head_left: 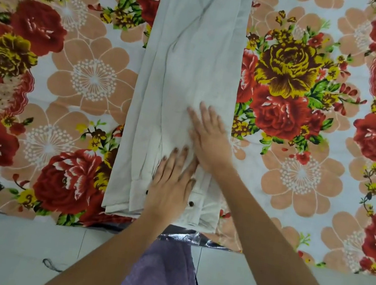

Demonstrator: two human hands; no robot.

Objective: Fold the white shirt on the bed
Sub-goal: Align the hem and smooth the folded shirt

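The white shirt (194,58) lies on the bed as a long narrow strip, its sides folded inward, running from the near edge up out of the top of the view. Cuffs with dark buttons show at its near end. My left hand (172,183) rests flat on the near part of the shirt, fingers spread, palm down over the cuffs. My right hand (209,135) lies flat a little farther up and to the right, fingers apart, pressing the fabric. Neither hand grips the cloth.
The bed carries a floral sheet (70,77) with red, yellow and peach flowers on both sides of the shirt. The bed's near edge (27,215) runs across the lower view, with pale floor tiles (10,250) below. My purple garment (164,272) hangs at bottom centre.
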